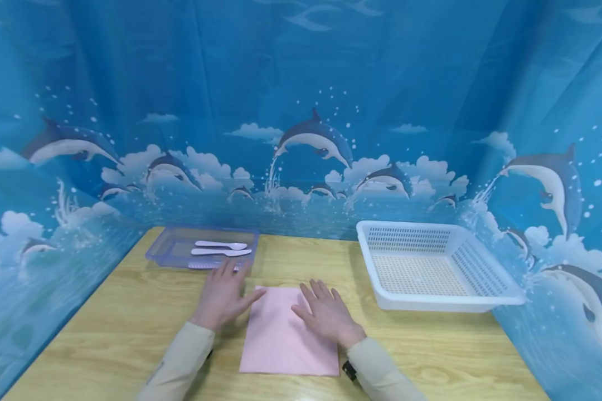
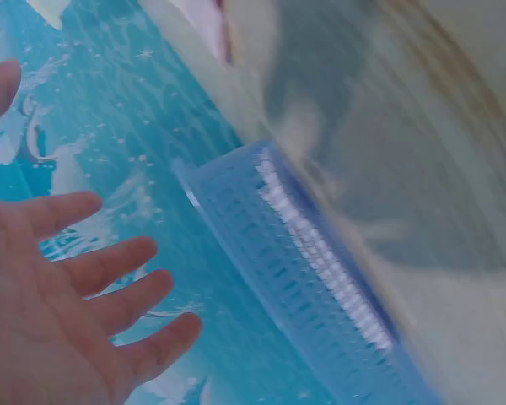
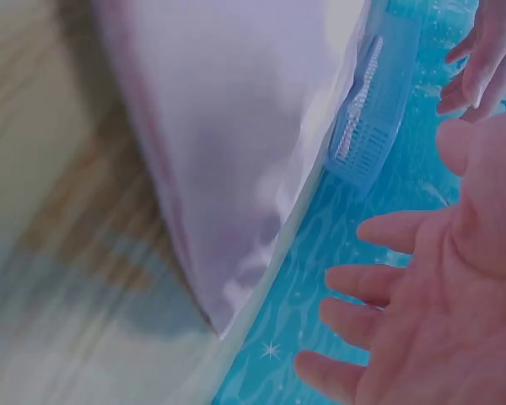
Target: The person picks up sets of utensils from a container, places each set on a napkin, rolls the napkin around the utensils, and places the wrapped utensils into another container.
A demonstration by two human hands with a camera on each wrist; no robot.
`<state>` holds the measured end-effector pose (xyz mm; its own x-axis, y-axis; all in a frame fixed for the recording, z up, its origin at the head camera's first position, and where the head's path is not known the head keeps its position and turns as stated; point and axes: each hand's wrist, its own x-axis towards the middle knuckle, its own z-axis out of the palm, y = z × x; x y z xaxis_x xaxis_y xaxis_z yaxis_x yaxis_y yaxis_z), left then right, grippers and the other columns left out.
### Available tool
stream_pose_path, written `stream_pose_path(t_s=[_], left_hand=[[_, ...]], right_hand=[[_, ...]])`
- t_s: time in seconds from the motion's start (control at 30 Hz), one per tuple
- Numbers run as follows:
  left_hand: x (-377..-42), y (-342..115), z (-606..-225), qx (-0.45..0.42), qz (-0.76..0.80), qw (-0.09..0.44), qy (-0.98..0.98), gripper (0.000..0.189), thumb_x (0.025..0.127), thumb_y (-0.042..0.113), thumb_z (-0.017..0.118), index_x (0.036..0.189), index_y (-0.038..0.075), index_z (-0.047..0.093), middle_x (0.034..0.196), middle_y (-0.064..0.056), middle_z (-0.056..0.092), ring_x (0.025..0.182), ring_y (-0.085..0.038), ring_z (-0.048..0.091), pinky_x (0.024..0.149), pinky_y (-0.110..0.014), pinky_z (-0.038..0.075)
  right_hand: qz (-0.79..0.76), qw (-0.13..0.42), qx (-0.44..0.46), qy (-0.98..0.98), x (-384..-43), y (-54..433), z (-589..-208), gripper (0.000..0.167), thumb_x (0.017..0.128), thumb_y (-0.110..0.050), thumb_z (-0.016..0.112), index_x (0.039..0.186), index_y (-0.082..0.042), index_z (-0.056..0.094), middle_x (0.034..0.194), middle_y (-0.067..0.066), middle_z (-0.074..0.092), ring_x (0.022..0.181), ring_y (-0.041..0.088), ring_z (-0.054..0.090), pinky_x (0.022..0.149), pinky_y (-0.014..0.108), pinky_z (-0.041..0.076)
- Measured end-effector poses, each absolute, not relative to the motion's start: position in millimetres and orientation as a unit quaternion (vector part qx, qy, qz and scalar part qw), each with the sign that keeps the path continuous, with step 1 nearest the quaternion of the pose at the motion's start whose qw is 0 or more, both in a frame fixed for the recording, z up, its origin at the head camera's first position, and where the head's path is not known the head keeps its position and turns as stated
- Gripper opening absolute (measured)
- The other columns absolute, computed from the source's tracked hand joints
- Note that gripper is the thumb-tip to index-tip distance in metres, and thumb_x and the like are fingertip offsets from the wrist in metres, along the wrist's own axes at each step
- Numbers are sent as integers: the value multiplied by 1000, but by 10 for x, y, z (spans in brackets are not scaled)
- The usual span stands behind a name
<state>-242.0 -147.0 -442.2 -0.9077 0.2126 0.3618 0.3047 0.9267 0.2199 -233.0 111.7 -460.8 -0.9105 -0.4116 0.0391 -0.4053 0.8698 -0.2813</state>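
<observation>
A folded pink cloth (image 1: 286, 340) lies flat near the table's front, and its corner fills much of the right wrist view. My left hand (image 1: 224, 295) is spread over the cloth's upper left, with the thumb towards its top edge; the left wrist view shows the fingers (image 2: 110, 263) straight and apart, holding nothing. Above the cloth's right side hovers my right hand (image 1: 327, 313), its fingers (image 3: 354, 319) also extended with nothing in them. Beyond the left hand, a white spoon (image 1: 221, 245) and a white knife-like utensil (image 1: 221, 252) rest in a translucent purple basket (image 1: 168, 256).
A white perforated basket (image 1: 446, 303) stands at the right of the wooden table (image 1: 105, 340). Blue dolphin-print curtains (image 1: 301, 67) enclose the back and both sides of the table.
</observation>
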Motion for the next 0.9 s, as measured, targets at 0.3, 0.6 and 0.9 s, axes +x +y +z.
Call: stream_pose_path(t_s=[0.3,0.6,0.9], left_hand=[[-2527,-1595,-4505,-134,-132,207,-960,68,88,47,68,140,7,50,132,-24,56,123,-43,52,99,-64,42],[-2600,-1685,-4486,-148,-130,223,-955,57,89,40,70,130,3,57,116,-24,63,106,-41,61,88,-58,50],[-2674,-1816,-4461,-139,-139,183,-963,60,94,42,63,134,-2,53,120,-28,62,104,-45,62,90,-58,50]], right_hand=[[-134,13,-224,965,-2387,929,-4556,65,102,-53,36,146,-6,44,152,21,41,143,39,34,114,57,30],[-93,-34,-252,963,-2577,734,-4554,58,100,-50,46,135,-5,56,137,15,57,131,33,51,108,45,43],[-101,-69,-261,958,-2781,519,-4523,37,95,-35,62,122,-10,67,120,8,69,110,23,65,89,39,56]])
